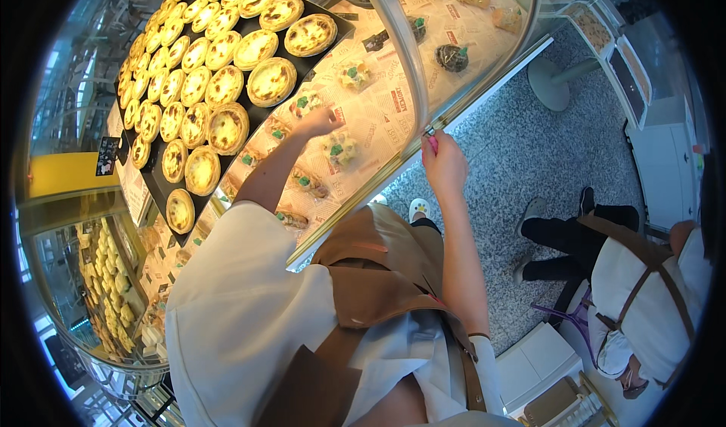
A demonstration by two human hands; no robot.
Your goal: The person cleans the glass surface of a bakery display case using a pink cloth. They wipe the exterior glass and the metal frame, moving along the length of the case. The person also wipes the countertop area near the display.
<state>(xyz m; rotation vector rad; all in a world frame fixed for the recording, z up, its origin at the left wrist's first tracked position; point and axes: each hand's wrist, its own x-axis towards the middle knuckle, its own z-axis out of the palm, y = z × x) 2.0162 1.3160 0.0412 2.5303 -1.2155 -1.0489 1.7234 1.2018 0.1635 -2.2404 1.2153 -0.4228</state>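
My left hand [319,123] reaches into a glass display case, low over paper-wrapped pastries with green stickers. Its fingers are curled, and whether anything is between them is hidden. Just beyond it sits a wrapped pastry [307,103], and another wrapped pastry [341,149] lies to its right. My right hand [446,163] is closed around a small pink-handled tool [433,142] with a metal end, at the front edge of the case. What kind of tool it is cannot be made out. Rows of egg tarts [224,85] fill a black tray [286,95] on the left.
A curved clear divider [411,69] arches over the shelf near my right hand. Dark wrapped pastries [451,57] lie beyond it. A person [641,296] in a brown apron is at the right, on the speckled floor [493,211]. White cabinets [661,160] stand farther right.
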